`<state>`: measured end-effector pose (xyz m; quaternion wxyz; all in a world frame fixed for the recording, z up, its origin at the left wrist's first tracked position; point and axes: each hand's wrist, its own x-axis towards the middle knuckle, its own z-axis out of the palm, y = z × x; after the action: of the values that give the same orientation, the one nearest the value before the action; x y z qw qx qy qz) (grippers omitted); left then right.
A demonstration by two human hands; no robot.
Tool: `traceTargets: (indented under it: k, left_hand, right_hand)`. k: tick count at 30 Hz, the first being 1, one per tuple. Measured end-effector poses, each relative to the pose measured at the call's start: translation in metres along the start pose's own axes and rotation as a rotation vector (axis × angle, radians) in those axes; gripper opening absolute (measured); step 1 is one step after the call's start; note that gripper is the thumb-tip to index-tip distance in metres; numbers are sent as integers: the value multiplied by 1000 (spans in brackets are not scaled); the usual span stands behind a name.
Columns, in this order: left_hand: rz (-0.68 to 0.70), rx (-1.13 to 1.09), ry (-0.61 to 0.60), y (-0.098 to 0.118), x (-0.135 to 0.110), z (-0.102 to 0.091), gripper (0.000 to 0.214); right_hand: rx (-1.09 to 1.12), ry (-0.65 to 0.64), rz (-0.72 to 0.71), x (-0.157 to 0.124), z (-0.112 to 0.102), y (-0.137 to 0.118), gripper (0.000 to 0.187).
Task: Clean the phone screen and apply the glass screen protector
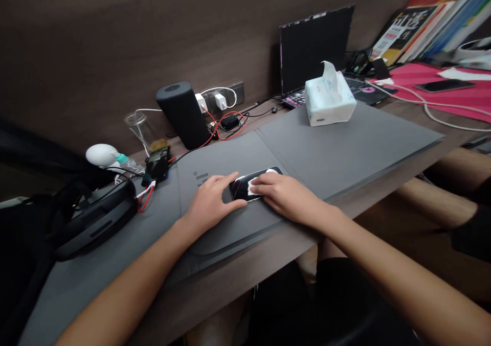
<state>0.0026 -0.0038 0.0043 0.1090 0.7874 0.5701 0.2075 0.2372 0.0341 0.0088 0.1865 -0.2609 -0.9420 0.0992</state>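
Note:
A black phone (245, 183) lies flat, screen up, on the grey desk mat (345, 146). My left hand (209, 203) rests on the mat with its fingers and thumb gripping the phone's left end. My right hand (286, 195) lies over the phone's right part, fingers pressed together on a small white tissue (253, 187) against the screen. A bit of white also shows at the phone's far right corner.
A white tissue pack (330, 100) stands on the mat behind. A black cylinder speaker (184, 113), chargers with red and white cables, a laptop (314, 49), books, a second phone (445, 85) and a black headset (95, 218) surround the mat. Another person's legs show at right.

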Motion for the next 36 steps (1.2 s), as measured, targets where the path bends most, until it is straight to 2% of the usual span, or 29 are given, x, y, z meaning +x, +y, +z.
traceTargets:
  k: [4,7,15,19,25,31,36]
  left_hand:
    - [37,-4,10,-2,0,1,60]
    - [54,-3,5,-3,0,1,58]
    - [14,1,-8,-2,-1,-1,61]
    - [-1,3,-19,-1,0,-2,61]
    - [3,5,-12,-2,-1,0,63]
    - [30,-13,5,-6,-1,3,63]
    - [35,-8,9,-5,-1,2,61]
  right_hand:
    - [85,-6,-39,24,19,-23,22]
    - [134,-4,-54,27,20,-24,22]
    - [58,82,80,-21,-11,22,36]
    - [17,93,100,-30,-17,30,43]
    - [-1,0,80,-5,-4,6,39]
    - [85,-14,-7,25,18,-20,28]
    - [93,-53,-35,25,13,-13,33]
